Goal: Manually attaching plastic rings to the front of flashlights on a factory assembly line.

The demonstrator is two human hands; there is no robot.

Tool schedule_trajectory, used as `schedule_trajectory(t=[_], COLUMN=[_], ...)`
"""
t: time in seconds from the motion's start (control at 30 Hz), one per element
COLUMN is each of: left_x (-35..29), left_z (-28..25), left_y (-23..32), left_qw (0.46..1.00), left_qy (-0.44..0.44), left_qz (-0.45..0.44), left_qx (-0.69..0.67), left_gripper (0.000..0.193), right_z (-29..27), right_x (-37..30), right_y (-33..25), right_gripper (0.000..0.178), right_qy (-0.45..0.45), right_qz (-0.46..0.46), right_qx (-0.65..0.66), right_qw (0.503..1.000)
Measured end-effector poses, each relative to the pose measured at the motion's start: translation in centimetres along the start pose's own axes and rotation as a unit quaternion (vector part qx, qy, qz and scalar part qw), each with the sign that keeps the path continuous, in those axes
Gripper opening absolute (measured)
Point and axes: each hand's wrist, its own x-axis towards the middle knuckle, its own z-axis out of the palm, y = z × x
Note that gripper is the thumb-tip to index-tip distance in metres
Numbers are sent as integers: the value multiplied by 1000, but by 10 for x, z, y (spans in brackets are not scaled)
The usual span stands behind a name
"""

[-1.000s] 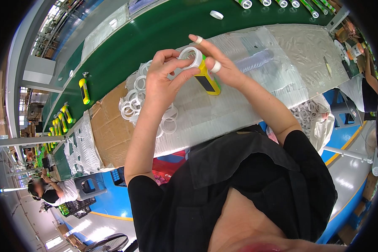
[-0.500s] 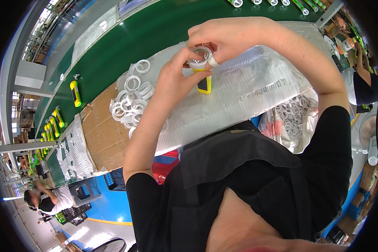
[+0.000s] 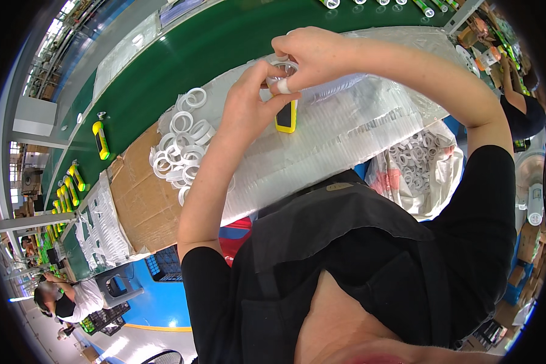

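Observation:
A yellow flashlight (image 3: 294,120) with a dark panel on its body stands head-up between my hands over the wrap-covered work surface. A white ring (image 3: 276,73) surrounds the clear lens at its head. My left hand (image 3: 247,103) is closed on the near left side of the head, thumb below the ring. From the right, my right hand (image 3: 314,60) curls its fingers around the ring's far and right side; a white band wraps one finger. Fingers partly hide the ring. Left of my left forearm lies a loose pile of white rings (image 3: 203,130).
A sack (image 3: 379,177) of white rings sits at the near right. Brown cardboard (image 3: 141,197) lies under the pile's left side. Another yellow flashlight (image 3: 101,141) stands on the green bench at left, with several more beyond. Green flashlights (image 3: 423,7) lie at the far edge. Co-workers are at both sides.
My right hand has turned about the flashlight head, its fingers now covering more of the ring's right side. My left hand keeps its hold. The whole view has shifted slightly.

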Motion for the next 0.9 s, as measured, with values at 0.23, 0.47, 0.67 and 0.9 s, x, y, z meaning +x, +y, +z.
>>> schedule_trajectory(t=[0.23, 0.47, 0.67, 0.9], left_x=[2, -2, 1, 1], left_z=[1, 17, 15, 13], left_y=[-9, 3, -5, -3], left_qw=[999, 991, 993, 992], left_qy=[36, 96, 102, 104], left_qz=[-10, 20, 33, 14], left_qx=[-16, 96, 45, 72], left_gripper=[37, 37, 38, 41], right_z=[9, 18, 6, -14], right_x=[1, -6, -3, 8], right_y=[13, 0, 14, -6], right_gripper=[57, 50, 58, 77], right_qy=[91, 118, 165, -31], right_qz=[-9, 62, -77, 149], right_qx=[89, -13, 109, -69], right_qw=[992, 991, 977, 986])
